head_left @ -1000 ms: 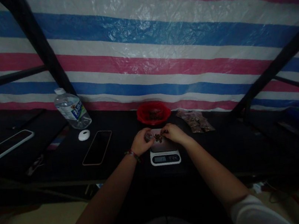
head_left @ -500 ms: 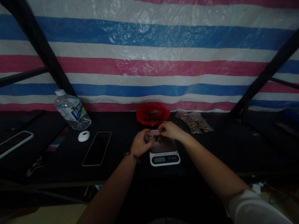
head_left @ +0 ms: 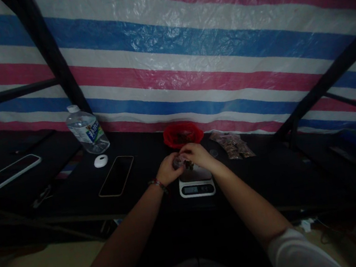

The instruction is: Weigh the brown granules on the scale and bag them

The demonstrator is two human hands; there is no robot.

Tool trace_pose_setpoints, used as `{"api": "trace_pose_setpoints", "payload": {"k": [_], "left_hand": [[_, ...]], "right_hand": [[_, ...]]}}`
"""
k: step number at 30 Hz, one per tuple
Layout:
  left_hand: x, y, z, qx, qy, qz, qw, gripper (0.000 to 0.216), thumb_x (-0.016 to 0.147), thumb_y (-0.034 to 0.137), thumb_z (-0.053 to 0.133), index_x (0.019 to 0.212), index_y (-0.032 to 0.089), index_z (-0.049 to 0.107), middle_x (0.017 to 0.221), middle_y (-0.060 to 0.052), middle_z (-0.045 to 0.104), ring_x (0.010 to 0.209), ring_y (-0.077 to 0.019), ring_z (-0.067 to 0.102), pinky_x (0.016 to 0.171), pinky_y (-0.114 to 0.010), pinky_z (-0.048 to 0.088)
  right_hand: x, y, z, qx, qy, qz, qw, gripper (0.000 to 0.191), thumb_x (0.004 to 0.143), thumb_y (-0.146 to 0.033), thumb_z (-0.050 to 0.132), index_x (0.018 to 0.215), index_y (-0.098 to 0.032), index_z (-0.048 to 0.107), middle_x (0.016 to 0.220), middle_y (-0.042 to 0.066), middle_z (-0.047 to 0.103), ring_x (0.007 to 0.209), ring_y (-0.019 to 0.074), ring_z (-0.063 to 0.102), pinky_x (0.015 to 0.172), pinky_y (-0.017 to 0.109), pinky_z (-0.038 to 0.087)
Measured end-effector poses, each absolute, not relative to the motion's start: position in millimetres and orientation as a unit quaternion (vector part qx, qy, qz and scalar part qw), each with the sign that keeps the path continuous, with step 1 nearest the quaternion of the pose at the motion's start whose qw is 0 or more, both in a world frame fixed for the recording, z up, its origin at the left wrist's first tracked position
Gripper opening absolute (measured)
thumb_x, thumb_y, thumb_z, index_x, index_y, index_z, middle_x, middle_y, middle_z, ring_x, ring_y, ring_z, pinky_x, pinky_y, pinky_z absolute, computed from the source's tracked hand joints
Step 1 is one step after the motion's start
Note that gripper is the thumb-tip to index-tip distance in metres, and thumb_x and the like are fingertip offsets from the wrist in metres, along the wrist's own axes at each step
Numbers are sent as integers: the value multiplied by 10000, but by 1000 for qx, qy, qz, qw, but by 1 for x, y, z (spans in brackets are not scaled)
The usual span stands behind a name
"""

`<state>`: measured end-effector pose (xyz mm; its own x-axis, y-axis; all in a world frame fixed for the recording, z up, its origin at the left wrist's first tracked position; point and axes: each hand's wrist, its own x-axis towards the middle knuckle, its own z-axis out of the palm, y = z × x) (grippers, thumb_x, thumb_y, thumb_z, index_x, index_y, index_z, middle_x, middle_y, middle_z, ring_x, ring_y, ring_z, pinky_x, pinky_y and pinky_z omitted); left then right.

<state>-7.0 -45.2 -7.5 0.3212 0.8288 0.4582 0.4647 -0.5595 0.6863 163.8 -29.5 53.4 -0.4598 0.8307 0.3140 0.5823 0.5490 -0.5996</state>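
While the left grip (head_left: 167,170) clasps a clear container (head_left: 178,162), small brown pieces (head_left: 189,165), clustered, dark; right grip (head_left: 197,154), I cannot tell.

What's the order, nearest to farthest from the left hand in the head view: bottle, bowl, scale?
1. Scale: just right of the left hand, partly covered by the hands.
2. Bowl: behind the scale, toward the striped sheet.
3. Bottle: well off to the left, near the sheet.
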Motion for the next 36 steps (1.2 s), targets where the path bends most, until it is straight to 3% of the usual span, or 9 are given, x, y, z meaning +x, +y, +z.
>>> {"api": "trace_pose_setpoints", "payload": {"k": [10,15,27,30,36], "left_hand": [[-8,-41,-14,755,447,427,220,387,728,303,637,1083,183,536,953,-54,648,874,-200,626,794,-338,498],[-7,-42,-12,753,449,425,225,376,730,272,627,1084,183,537,941,-51,654,860,-195,631,781,-331,504],[-6,-45,-9,749,460,423,219,358,741,287,611,1076,177,554,942,-52,652,852,-190,625,786,-334,499],[-6,-45,-9,750,456,423,225,354,737,288,614,1068,179,556,928,-51,654,835,-190,626,774,-330,501],[-7,-43,-10,767,445,411,212,382,726,291,617,1085,180,547,983,-62,643,899,-213,619,802,-343,496]], "right_hand": [[176,-25,36,-362,-911,150,129,197,794,-209,609,968,-156,685,936,75,655,882,174,587,803,278,418],[182,-28,28,-367,-917,122,100,203,762,-185,641,959,-164,684,1002,75,622,950,177,560,834,284,404],[189,-16,29,-379,-919,90,59,182,767,-69,570,849,-140,716,877,81,650,806,161,584,755,260,409],[188,-14,34,-382,-914,102,87,197,759,-59,576,863,-148,717,882,77,667,818,163,596,772,263,417],[175,-19,56,-381,-871,191,246,171,779,-127,602,908,-173,705,914,45,691,876,148,616,795,247,441]]}}
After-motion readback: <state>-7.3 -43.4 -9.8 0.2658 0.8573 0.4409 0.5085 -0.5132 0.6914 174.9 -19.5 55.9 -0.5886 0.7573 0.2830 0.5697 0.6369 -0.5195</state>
